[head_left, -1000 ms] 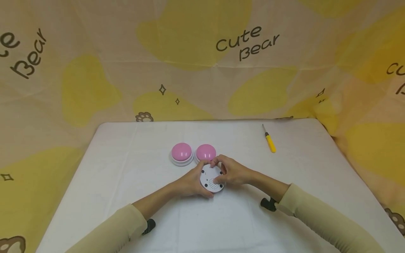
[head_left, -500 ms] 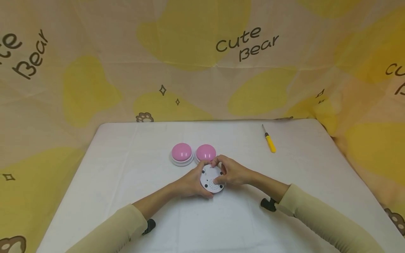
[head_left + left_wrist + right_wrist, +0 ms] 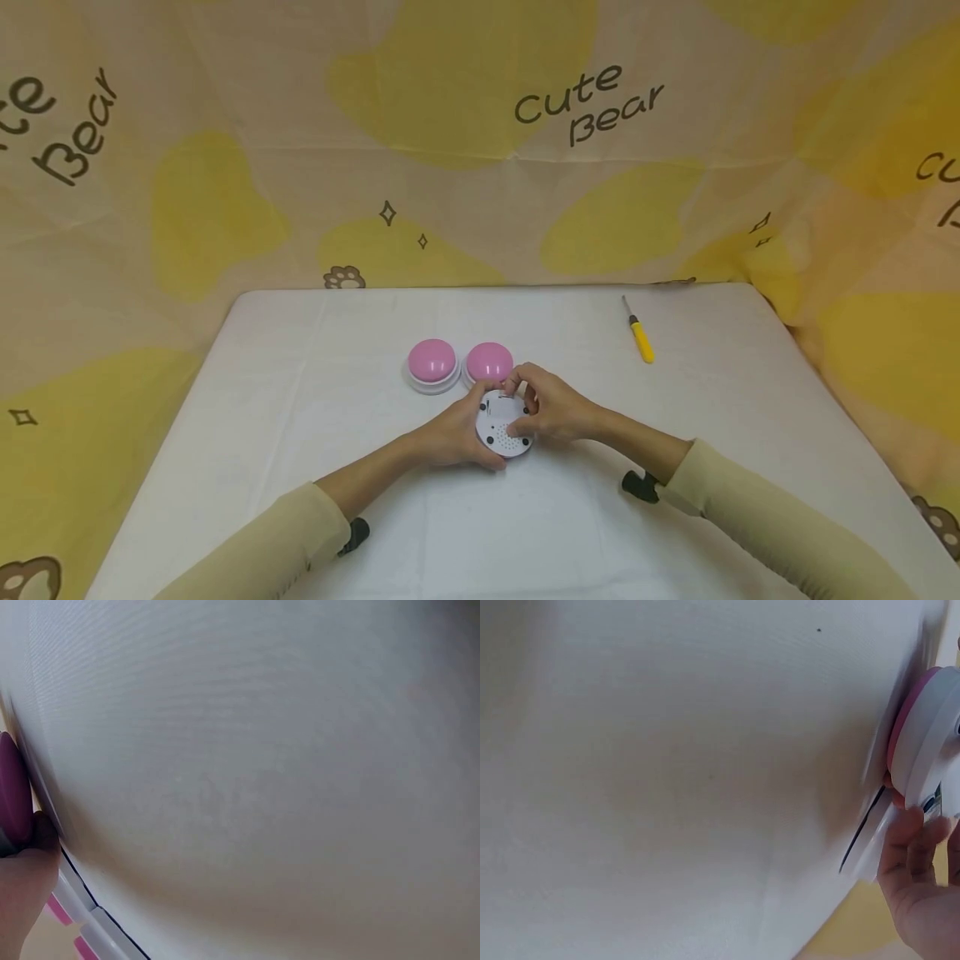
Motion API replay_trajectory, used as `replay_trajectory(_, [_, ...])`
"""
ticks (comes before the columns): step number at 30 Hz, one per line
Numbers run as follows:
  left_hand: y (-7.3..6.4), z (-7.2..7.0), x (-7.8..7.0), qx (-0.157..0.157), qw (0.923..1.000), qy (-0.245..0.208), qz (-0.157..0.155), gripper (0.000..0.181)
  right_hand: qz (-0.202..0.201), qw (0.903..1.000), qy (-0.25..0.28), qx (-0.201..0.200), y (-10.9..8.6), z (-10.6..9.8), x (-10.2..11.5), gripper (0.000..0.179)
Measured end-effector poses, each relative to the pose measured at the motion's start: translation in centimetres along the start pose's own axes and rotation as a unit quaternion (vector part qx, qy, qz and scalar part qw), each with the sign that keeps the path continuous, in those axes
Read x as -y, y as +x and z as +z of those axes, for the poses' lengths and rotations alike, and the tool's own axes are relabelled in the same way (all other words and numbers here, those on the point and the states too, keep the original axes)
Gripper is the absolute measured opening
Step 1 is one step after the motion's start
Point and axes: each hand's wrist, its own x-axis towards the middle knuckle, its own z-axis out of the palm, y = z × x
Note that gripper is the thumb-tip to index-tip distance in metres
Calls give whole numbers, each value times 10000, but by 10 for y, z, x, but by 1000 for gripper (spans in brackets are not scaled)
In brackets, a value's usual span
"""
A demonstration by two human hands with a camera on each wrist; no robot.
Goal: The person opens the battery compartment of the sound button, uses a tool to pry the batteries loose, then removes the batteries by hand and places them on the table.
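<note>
My left hand (image 3: 450,435) holds a round push button (image 3: 497,417) turned upside down, thumb at its near edge and fingers at the far side. Its white underside shows dark round feet and a patch of small speaker holes. The pink dome (image 3: 13,791) faces down towards the table in the left wrist view. My right hand (image 3: 558,408) has its thumb on the underside and its curled fingers at the far rim. In the right wrist view, a dark slot (image 3: 938,796) shows in the underside by those fingertips.
Two more pink-domed push buttons, a left one (image 3: 431,362) and a right one (image 3: 489,360), stand dome up just beyond my hands. A yellow-handled screwdriver (image 3: 641,340) lies at the back right of the white-covered table (image 3: 300,375). A patterned cloth (image 3: 465,100) hangs behind.
My right hand's fingers have shifted slightly up and to the right at the far rim of the held button. Little else differs.
</note>
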Motion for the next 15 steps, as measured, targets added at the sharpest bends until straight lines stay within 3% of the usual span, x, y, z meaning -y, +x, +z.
replay_trajectory(6, [0,-1,1,-8,10000,-44,41,102,-251,9996,-103,-74,0,1,-2,42])
replay_trajectory(15, [0,-1,0,-42,9999,-85,-77,103,-485,9987,152,-70,2,-11,-6,15])
